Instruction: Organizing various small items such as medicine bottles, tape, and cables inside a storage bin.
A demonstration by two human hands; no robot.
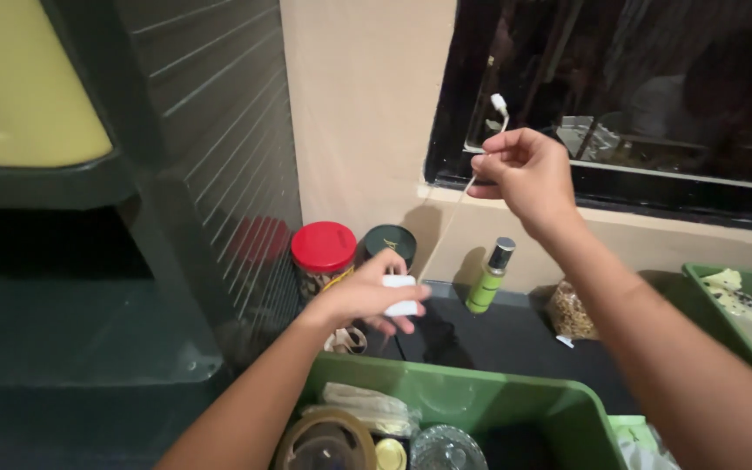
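Note:
My left hand (367,296) grips a small white charger block (400,294) above the dark counter. From it a thin white cable (446,222) runs up to my right hand (524,174), which pinches the cable near its white plug end (500,104), raised in front of the dark window. Behind my left hand stand a jar with a red lid (324,248) and a jar with a dark green lid (391,241).
A green spray bottle with a silver cap (491,278) and a clear bag of nuts (572,313) stand by the wall. A green bin (480,400) below holds jars and tape. Another green bin (741,287) sits at right. A dark shelf unit (176,174) fills the left.

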